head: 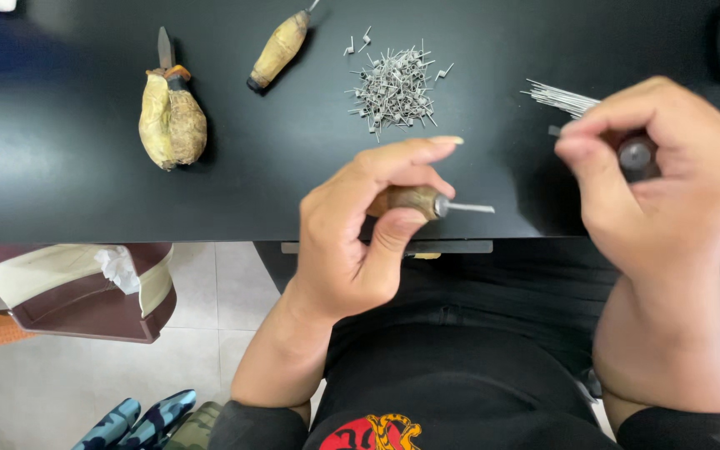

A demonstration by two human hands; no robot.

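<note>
Head view, our left hand (pixel 360 233) gripping a wooden-handled tool (pixel 427 202), our right hand (pixel 668 175) closed on a dark handle (pixel 637 156), wire coils (pixel 393 87) heaped on the black table (pixel 68 192)

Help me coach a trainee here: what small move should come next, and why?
Probably bring the two hands together. The left hand grips a wooden-handled tool whose thin metal rod points right, bare. The right hand holds a dark tool apart from it, near the straight wires.
</note>
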